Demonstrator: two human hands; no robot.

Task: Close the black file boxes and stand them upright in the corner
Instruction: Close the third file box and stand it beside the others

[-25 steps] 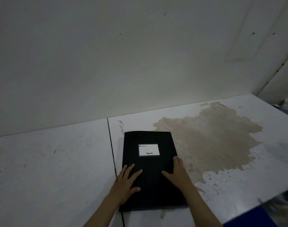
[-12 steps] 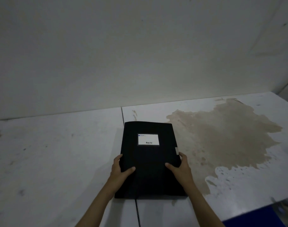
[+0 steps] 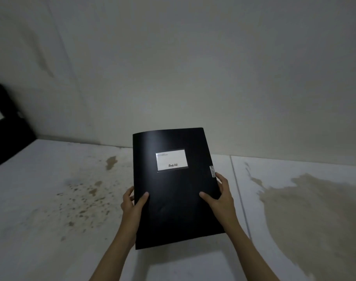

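While you hold the closed black file box (image 3: 176, 187) tilted up off the white table (image 3: 51, 199), your left hand (image 3: 132, 201) clamps its left edge, thumb flat on the cover, fingers curled behind. Your right hand (image 3: 220, 196) pinches the right edge just below the clasp (image 3: 212, 170). Another black box (image 3: 5, 126) stands at far left against the wall (image 3: 193, 67).

A bare office storeroom or back room, by the look of it. A plain off-white wall (image 3: 193, 67) rises behind a worn white table (image 3: 41, 199) marked with a large brown stain (image 3: 315, 220), and a black file box (image 3: 177, 189) with a label (image 3: 171, 162) suggests paperwork storage.
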